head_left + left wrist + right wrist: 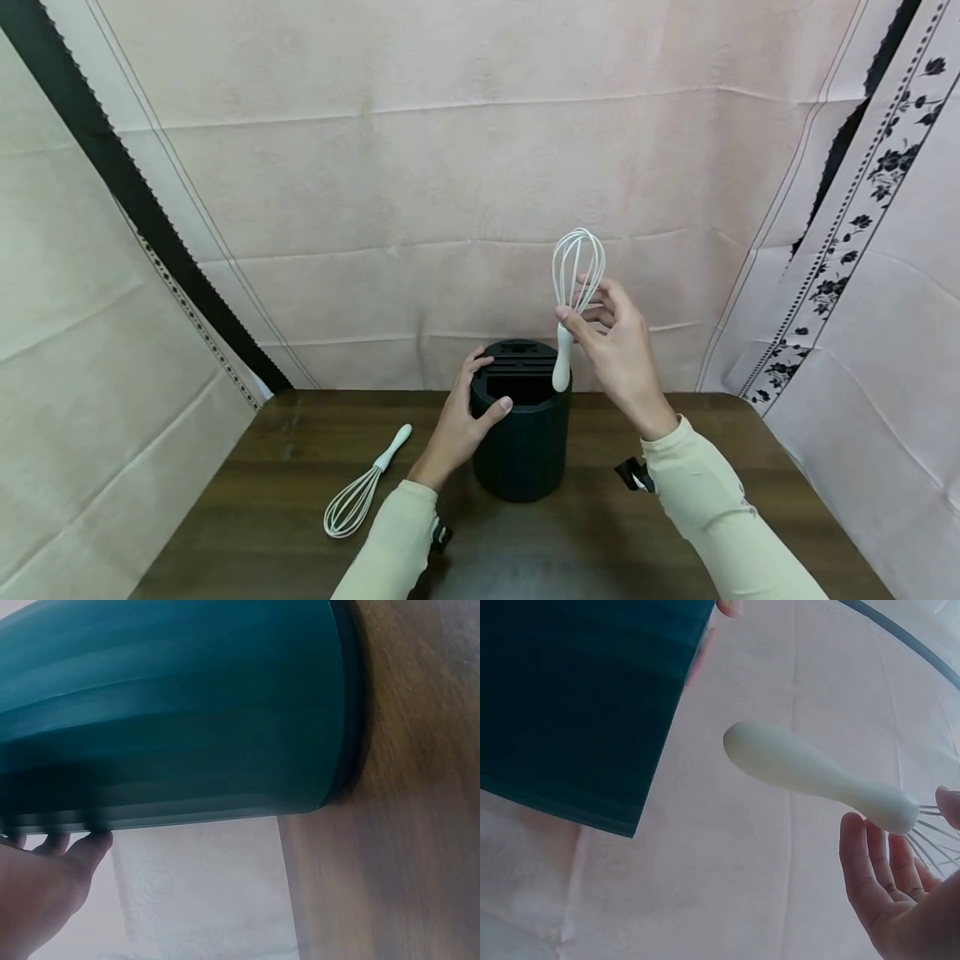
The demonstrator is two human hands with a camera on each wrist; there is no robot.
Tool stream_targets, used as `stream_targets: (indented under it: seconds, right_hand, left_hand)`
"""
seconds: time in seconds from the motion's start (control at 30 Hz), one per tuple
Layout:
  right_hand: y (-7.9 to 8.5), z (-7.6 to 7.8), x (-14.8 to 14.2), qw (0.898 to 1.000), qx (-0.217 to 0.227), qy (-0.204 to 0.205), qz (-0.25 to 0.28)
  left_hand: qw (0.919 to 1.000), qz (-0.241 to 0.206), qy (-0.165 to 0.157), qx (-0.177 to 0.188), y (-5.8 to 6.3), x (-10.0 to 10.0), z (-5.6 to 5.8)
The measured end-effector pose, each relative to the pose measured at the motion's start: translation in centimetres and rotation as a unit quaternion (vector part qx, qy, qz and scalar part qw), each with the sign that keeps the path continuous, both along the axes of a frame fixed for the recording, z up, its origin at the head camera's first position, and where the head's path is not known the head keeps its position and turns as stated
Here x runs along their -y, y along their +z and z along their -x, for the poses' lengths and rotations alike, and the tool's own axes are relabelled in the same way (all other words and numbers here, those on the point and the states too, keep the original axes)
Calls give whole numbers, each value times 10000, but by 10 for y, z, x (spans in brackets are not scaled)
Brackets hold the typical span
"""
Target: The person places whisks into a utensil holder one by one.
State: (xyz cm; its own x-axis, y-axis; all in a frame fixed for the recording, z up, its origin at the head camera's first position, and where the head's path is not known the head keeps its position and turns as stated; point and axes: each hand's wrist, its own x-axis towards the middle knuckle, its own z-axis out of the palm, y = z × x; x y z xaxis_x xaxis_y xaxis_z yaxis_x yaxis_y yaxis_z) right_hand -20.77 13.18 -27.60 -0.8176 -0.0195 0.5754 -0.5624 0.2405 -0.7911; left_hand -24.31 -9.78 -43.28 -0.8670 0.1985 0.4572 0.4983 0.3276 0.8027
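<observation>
My right hand (621,346) pinches a white whisk (578,265) where the wires meet the handle. The whisk is upright, wires up, and its handle (787,761) points down at the right side of a dark green utensil holder (520,454). In the head view the handle's end overlaps the holder's rim. My left hand (459,421) grips the holder's upper left side, thumb at the front rim and fingers round toward the back. The holder stands upright, its top split into a large front opening and a slotted rear part. A second white whisk (367,482) lies on the table, left of my left forearm.
The brown wooden table (637,533) carries the holder and the loose whisk. Pale cloth (450,183) hangs behind the table and at both sides, with a dark band at left and a floral border at right.
</observation>
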Motion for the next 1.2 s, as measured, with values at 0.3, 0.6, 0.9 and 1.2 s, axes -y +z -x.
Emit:
stream_targets:
  seconds: [0.3, 0.6, 0.9, 1.2]
  right_hand:
    - [-9, 7, 5, 9999, 108, 125, 0]
    - [-24, 15, 6, 9993, 193, 323, 48]
    - [-40, 17, 13, 9978, -50, 391, -530]
    - [-50, 17, 9, 9984, -14, 290, -478]
  left_hand:
    - [10000, -2, 46, 71, -2, -2, 0]
    - [10000, -79, -5, 9, -2, -4, 2]
    - [9998, -145, 105, 18, -2, 1, -3]
    - [9999, -154, -14, -5, -1, -1, -1]
